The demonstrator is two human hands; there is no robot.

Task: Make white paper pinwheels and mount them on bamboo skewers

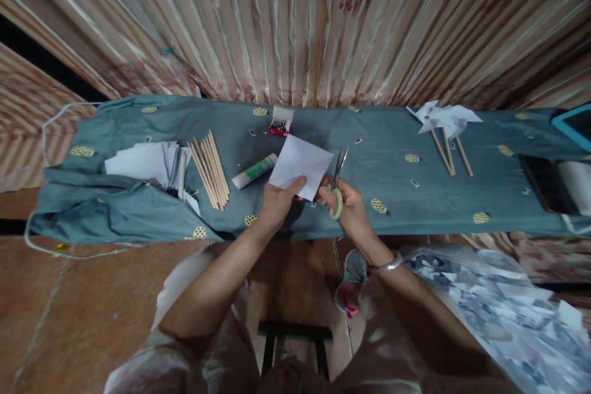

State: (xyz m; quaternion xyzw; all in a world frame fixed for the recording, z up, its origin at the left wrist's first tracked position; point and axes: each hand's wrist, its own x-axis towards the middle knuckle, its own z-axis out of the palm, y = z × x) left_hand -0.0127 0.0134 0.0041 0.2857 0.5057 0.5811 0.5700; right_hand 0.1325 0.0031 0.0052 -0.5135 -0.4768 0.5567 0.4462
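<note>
The left hand (277,204) pinched the paper (301,166) up off the worktop (462,197) so scissors (340,166) gripped in the right hand (351,210) could reach.

Forearms bare past the elbows; plain silver bangle (388,265) at the wrist of the right hand (351,206); pale whitish garment (180,301) over both thighs; one grey shoe (353,268) with pink trim.

No readable text anywhere, green label on the glue stick (255,170) too blurred
</note>
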